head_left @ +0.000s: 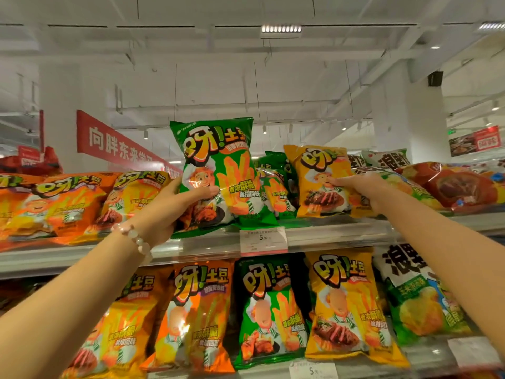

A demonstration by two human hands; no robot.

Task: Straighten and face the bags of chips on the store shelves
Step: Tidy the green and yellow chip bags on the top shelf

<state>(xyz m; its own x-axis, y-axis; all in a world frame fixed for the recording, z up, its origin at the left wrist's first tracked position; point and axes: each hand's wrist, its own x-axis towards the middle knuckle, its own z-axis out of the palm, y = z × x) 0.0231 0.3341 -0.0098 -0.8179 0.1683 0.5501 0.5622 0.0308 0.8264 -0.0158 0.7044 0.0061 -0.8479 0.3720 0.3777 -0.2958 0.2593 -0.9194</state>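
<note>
Bags look light, puffy, slick, crushable: best held by the edges. Left hand (175,212) grips the green bag (216,170) upright above the price tag (263,240); right hand (363,187) pinches the yellow bag (322,181) right of it.

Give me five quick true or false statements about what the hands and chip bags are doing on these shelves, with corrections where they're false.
1. The left hand grips a green chip bag standing upright on the top shelf. True.
2. The right hand holds a red bag. False: its fingers are on a yellow chip bag.
3. A bead bracelet is on the left wrist. True.
4. The white price tag hangs below the yellow bag. False: it hangs below the green bag.
5. Both hands work on the lower shelf. False: both reach the top shelf.
</note>
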